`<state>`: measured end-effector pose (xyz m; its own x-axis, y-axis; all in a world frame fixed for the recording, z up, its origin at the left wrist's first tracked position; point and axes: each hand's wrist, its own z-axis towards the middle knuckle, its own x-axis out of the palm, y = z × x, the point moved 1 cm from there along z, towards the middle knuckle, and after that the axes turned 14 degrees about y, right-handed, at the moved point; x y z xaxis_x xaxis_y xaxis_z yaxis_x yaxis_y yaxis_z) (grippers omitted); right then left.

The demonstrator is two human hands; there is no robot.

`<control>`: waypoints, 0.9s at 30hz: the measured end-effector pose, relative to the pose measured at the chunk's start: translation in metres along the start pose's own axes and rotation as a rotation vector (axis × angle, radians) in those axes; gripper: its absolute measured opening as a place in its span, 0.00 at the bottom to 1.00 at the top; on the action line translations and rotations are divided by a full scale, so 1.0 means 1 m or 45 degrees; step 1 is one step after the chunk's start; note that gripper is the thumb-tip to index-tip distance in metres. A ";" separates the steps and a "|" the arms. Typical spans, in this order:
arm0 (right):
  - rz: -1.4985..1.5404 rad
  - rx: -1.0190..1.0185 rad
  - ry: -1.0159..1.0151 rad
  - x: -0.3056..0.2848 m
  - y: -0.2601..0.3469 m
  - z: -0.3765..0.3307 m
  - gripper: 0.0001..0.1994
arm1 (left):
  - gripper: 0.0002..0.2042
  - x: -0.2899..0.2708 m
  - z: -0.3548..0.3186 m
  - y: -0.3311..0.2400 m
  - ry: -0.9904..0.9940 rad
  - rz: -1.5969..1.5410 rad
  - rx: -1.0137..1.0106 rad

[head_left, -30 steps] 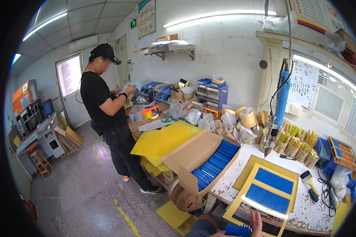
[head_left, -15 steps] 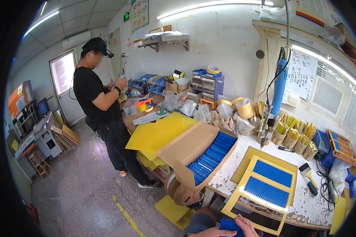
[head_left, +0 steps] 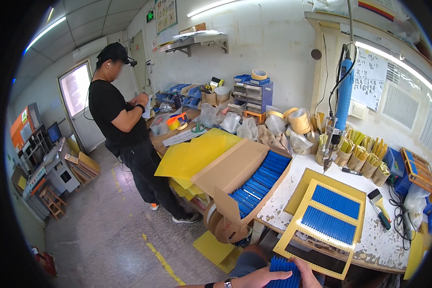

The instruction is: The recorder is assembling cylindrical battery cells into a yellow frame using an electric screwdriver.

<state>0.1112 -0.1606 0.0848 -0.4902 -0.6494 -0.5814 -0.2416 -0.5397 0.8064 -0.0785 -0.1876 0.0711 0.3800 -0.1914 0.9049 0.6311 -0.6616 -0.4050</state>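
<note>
Gripping a stack of blue ridged strips [head_left: 284, 272] at the bottom edge of the view, below the near edge of the surface [head_left: 369, 245]. Left hand [head_left: 259, 277] lying across the near side of the stack with fingers closed along it; right hand [head_left: 308, 274] pressing the stack's right side, fingers curled together, thumb hidden. Lying at the near edge of the surface: a yellow frame jig [head_left: 324, 225] carrying two panels of blue strips, tilted toward the near-left corner. Leaning against the left edge of the surface: an open cardboard box [head_left: 235, 175] filled with rows of the same blue strips. Resting near the right edge: a brush [head_left: 379, 207] with a dark handle. Hanging over the far edge: a blue electric screwdriver [head_left: 343, 96], tip just above the surface. Standing along the far edge: paper cups holding yellow sticks [head_left: 365, 161]. Standing well apart on the left of the room, beside a second cluttered bench: a person in black clothing [head_left: 125, 129], hands raised at chest height.
</note>
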 end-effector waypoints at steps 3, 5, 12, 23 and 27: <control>-0.054 0.048 0.073 -0.010 0.010 0.007 0.69 | 0.16 0.004 -0.005 -0.014 -0.040 0.093 0.025; -0.253 0.023 0.125 -0.019 0.027 0.010 0.68 | 0.15 -0.005 -0.004 -0.010 -0.064 0.128 0.025; -0.447 0.043 0.149 0.017 0.023 0.014 0.55 | 0.11 -0.054 -0.010 0.031 0.012 0.739 0.076; -0.548 -0.053 0.177 0.011 0.039 0.033 0.56 | 0.10 -0.046 -0.001 0.034 -0.125 0.101 0.016; -0.518 0.014 0.166 0.014 0.029 0.032 0.54 | 0.11 -0.049 0.003 0.038 -0.086 0.065 -0.035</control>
<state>0.0709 -0.1685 0.1036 -0.2431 -0.4473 -0.8607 -0.4025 -0.7608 0.5091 -0.0715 -0.2011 0.0115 0.4567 -0.1768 0.8719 0.5913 -0.6719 -0.4460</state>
